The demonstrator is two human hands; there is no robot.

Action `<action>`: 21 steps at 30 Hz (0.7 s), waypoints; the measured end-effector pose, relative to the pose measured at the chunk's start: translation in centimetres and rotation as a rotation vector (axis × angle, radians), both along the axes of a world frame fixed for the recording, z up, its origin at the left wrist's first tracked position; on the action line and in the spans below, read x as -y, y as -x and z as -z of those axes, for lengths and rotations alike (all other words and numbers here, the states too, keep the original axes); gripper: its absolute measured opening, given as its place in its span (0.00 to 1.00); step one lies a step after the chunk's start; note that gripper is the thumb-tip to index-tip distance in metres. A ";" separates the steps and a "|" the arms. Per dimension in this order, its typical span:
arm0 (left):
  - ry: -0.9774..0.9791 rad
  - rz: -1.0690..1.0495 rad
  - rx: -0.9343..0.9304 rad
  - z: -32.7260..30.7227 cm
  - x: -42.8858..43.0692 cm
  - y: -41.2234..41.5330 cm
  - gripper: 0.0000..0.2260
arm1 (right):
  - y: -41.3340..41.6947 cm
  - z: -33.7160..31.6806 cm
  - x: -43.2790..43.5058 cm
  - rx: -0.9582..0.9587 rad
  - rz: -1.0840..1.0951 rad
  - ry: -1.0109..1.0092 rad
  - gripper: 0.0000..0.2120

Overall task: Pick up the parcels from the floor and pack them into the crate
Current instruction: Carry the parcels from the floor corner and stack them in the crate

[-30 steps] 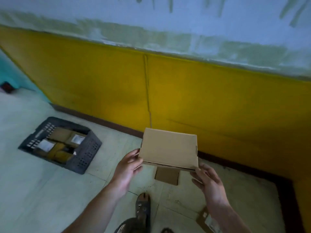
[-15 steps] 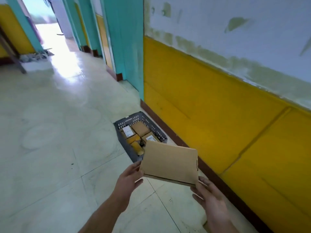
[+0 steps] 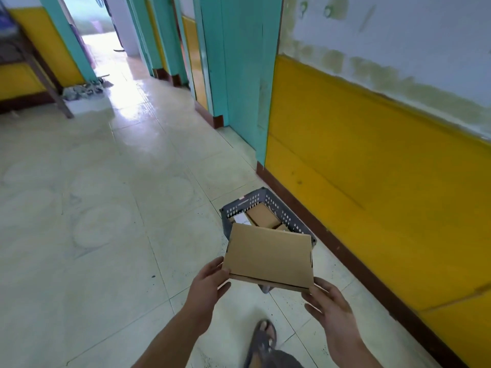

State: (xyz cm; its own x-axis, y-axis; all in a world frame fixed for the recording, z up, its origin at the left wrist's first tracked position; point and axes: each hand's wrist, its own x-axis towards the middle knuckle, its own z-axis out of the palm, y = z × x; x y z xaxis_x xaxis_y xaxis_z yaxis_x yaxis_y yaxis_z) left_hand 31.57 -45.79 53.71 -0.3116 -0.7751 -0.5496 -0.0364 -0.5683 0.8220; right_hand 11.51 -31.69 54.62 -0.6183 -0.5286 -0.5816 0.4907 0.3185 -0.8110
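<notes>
Above the tiled floor (image 3: 106,208), head view: flat cardboard parcel (image 3: 268,257), long axis left to right, broad face up, tilted toward the camera. Left hand (image 3: 210,281) fingers clasp its near left corner; right hand (image 3: 329,306) fingers support the near right corner. Grey crate (image 3: 289,216) directly beyond, holding parcels, beside the yellow wall (image 3: 372,168).

Bare forearms, no sleeves; left hand (image 3: 210,281), right hand (image 3: 329,309) ungloved; dark strapped sandal (image 3: 261,341) on foot.
</notes>
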 end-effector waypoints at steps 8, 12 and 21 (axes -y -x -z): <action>-0.008 0.156 0.120 2.1 16.0 6.1 0.14 | 5.7 4.5 14.1 0.102 0.092 0.009 0.10; -0.079 0.142 0.147 2.8 22.9 9.3 0.16 | 8.7 5.7 20.9 0.174 0.119 -0.015 0.10; -0.247 0.235 0.239 7.3 33.7 16.1 0.13 | 13.1 7.9 30.3 0.215 0.243 -0.151 0.08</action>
State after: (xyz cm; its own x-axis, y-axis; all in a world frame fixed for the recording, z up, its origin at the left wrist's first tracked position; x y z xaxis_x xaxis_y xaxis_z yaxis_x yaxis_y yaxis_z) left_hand 15.46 -79.49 46.43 -0.3057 -0.5342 -0.7881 -0.3615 -0.7007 0.6151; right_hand -1.60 -61.96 46.73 -0.5703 -0.2794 -0.7724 0.7210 0.2802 -0.6338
